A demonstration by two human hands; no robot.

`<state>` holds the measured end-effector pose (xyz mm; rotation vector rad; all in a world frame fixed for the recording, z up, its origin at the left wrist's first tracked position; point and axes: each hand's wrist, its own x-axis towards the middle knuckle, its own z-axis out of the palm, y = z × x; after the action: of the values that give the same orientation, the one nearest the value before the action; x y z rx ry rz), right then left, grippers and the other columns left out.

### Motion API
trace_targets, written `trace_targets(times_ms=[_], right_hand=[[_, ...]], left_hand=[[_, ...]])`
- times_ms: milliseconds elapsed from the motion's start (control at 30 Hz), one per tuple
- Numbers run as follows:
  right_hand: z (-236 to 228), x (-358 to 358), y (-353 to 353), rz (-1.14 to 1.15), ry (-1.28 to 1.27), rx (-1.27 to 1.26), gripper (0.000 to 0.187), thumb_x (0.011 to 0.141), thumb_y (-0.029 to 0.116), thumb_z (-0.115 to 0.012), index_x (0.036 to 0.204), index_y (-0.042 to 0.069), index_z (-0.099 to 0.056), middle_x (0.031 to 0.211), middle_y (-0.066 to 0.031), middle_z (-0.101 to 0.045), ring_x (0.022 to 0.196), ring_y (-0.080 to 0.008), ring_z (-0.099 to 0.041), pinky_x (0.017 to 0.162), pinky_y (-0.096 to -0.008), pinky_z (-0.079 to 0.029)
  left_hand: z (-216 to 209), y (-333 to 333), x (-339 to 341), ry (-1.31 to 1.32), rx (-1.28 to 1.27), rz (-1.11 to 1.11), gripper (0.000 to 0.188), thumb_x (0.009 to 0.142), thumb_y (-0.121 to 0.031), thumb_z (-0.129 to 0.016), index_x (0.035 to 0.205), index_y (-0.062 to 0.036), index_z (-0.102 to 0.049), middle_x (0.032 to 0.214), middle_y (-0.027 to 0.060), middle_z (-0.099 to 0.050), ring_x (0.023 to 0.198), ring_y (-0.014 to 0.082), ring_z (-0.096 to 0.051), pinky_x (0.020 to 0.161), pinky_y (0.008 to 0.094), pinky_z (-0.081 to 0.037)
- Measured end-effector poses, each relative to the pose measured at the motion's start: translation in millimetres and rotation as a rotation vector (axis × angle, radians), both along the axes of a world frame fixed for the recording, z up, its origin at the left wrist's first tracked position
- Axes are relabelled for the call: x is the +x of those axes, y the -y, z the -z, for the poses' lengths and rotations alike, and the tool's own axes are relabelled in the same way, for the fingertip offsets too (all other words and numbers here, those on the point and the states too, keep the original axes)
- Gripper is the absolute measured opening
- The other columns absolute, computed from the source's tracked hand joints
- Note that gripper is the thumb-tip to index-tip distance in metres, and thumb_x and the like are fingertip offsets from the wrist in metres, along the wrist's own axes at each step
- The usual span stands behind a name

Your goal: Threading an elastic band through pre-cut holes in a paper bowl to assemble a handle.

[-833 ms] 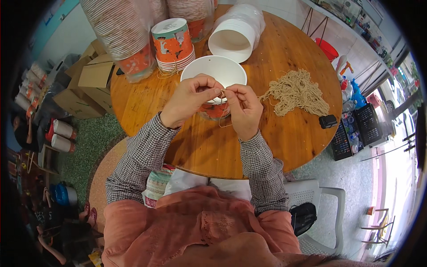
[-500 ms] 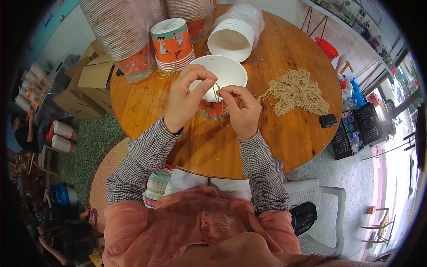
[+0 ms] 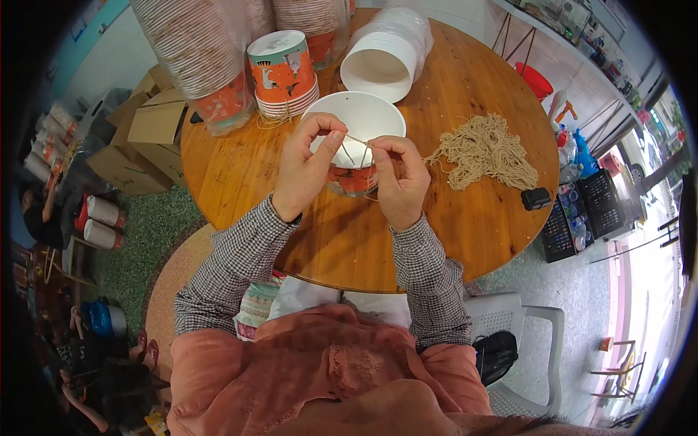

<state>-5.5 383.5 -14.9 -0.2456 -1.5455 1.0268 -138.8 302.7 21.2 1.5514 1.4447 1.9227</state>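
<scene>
My left hand (image 3: 309, 163) and my right hand (image 3: 399, 178) are both closed in a pinch on a tan string (image 3: 358, 139). A short stretch of it runs between my fingertips, and thin strands hang down from there. Below and behind my hands stands a white-lined paper bucket (image 3: 367, 112) with an orange printed outside, mouth up. My fingers are above its near rim and hide part of it. To the right of my right hand lies a loose heap of tan string (image 3: 486, 151).
Behind my left hand, a stack of orange printed buckets (image 3: 282, 73) stands upside down. Tall plastic-wrapped stacks (image 3: 193, 58) rise at the far left. White nested buckets (image 3: 378, 67) lie on their side at the back. A small black box (image 3: 536, 198) sits near the round table's (image 3: 349, 254) right edge.
My hands have drawn slightly apart, and the string between my fingertips now stretches sideways. The bucket has barely moved.
</scene>
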Motion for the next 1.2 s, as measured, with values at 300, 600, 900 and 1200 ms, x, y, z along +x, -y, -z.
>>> trace_targets(times_ms=[300, 600, 900, 1200], right_hand=[[-2.3, 3.0, -0.5, -0.024, -0.07, -0.059, 0.008, 0.091, 0.005, -0.058, 0.097, -0.001, -0.058, 0.094, -0.0066, -0.062, 0.086, -0.0133, -0.06, 0.077, -0.0251, -0.048], [-4.8, 5.2, -6.8, 0.089, -0.09, 0.098, 0.006, 0.089, 0.001, -0.059, 0.095, -0.002, -0.059, 0.095, -0.0091, -0.06, 0.081, -0.0157, -0.058, 0.069, -0.0258, -0.049], [-17.9, 19.9, -12.5, 0.127, 0.001, 0.271, 0.008, 0.084, 0.0, -0.064, 0.092, -0.001, -0.065, 0.099, -0.0109, -0.059, 0.086, -0.0188, -0.059, 0.072, -0.0274, -0.049], [-20.7, 29.8, -25.8, 0.204, -0.035, 0.258, 0.01, 0.083, 0.0, -0.066, 0.093, 0.0, -0.066, 0.098, -0.0107, -0.059, 0.088, -0.0193, -0.059, 0.075, -0.0278, -0.049]], left_hand=[[1.1, 6.5, 4.3, -0.276, -0.057, -0.013, 0.008, 0.092, -0.008, -0.055, 0.096, -0.0013, -0.058, 0.097, 0.0034, -0.056, 0.089, 0.0114, -0.054, 0.073, 0.0239, -0.046], [2.6, -1.2, 14.7, -0.274, -0.128, -0.046, 0.004, 0.084, -0.003, -0.059, 0.086, 0.0005, -0.06, 0.085, 0.0103, -0.062, 0.076, 0.024, -0.06, 0.06, 0.0308, -0.05], [7.3, -12.0, 23.3, -0.267, -0.101, 0.0, 0.009, 0.086, -0.007, -0.059, 0.092, -0.001, -0.061, 0.086, 0.0092, -0.064, 0.08, 0.0234, -0.061, 0.074, 0.0338, -0.047], [7.3, -9.5, 24.2, -0.131, -0.209, 0.145, 0.011, 0.095, -0.009, -0.054, 0.099, 0.0009, -0.056, 0.087, -0.0001, -0.057, 0.08, 0.0067, -0.054, 0.073, 0.0207, -0.046]])
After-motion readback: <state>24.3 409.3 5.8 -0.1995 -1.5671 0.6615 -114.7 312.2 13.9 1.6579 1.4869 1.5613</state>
